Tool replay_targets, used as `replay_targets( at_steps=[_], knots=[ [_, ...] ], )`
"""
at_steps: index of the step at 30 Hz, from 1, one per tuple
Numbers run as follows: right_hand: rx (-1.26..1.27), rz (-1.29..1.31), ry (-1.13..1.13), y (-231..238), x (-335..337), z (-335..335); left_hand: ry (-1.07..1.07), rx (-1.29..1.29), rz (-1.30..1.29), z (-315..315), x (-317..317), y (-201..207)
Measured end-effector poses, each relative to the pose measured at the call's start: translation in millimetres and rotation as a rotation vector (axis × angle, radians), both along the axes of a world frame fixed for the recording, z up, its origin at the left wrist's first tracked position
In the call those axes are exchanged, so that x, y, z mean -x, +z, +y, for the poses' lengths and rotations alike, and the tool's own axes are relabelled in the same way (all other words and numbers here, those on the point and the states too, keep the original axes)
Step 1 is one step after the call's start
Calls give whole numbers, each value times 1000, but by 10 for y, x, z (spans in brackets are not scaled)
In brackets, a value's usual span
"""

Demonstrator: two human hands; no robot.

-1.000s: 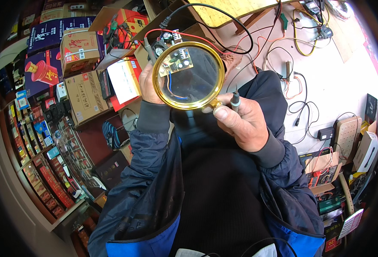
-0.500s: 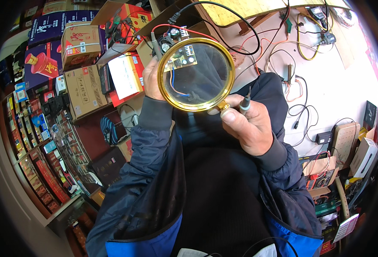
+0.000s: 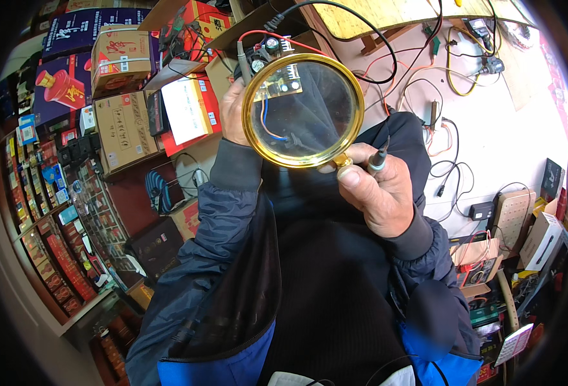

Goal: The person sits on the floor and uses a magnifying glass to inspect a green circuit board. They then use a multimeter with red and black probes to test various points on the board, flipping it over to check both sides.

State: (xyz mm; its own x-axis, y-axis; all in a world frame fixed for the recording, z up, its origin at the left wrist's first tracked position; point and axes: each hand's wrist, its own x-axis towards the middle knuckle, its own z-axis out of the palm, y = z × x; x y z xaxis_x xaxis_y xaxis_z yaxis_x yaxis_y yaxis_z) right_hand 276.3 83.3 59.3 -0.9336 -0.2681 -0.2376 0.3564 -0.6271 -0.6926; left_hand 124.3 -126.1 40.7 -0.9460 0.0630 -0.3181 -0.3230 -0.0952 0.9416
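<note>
My left hand (image 3: 233,116) is closed on a small circuit board (image 3: 288,85) with capacitors and a blue and a brown wire. A grey probe (image 3: 242,63) with a red lead stands beside the board at that hand; its tip is hidden. My right hand (image 3: 387,196) pinches the short handle of a gold-rimmed magnifying glass (image 3: 306,116) between thumb and fingers. The lens lies over part of the board and of my left fingers. A second slim probe (image 3: 378,161) with a pointed tip sticks up from the same right hand.
Cartons (image 3: 128,132) and a red box (image 3: 197,116) are stacked on the left, beside shelves of packages. A wooden tabletop (image 3: 361,19) is ahead. Cables (image 3: 454,161) trail over the pale floor on the right, near an open box (image 3: 477,264) with red wires.
The magnifying glass and my right hand have shifted slightly right in the picture. The board and grey probe also sit a little farther right. Both hands keep their hold.
</note>
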Motion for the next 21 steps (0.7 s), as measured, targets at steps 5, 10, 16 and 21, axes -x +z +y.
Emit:
replay_targets(
  at_steps=[5, 10, 16, 21],
  knots=[
    [-7, 11, -38, 8, -3, -38, 66, -23, -77, -22, 10, -32],
    [-10, 21, -72, 18, -9, -84, 76, -47, -62, -20, -21, -28],
    [-24, 6, -67, 29, -4, -98, 92, -86, -73, -25, -27, -43],
    [-7, -15, -47, 16, 16, -72, -83, -286, -101, -200, 43, -126]
  ],
)
